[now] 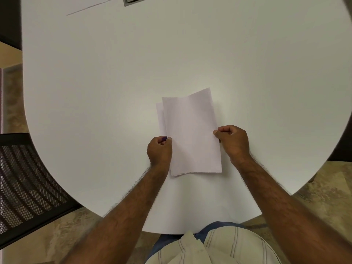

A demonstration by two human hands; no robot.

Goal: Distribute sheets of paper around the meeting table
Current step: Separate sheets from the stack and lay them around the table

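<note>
A small stack of white paper sheets (pixel 190 134) is held over the rounded near end of the white meeting table (pixel 95 92). The top sheet sits slightly askew, so lower sheets show at the stack's left edge. My left hand (pixel 159 150) pinches the stack's left edge with curled fingers. My right hand (pixel 233 142) pinches the right edge of the top sheet between thumb and fingers. Another sheet (pixel 91 5) lies flat at the far left of the table, only its edge showing as a thin line.
A grey inset panel (pixel 134 0) sits in the tabletop at the far edge of view. A black mesh chair (pixel 24 183) stands at the table's left side. Tiled floor shows around the table's curved edge.
</note>
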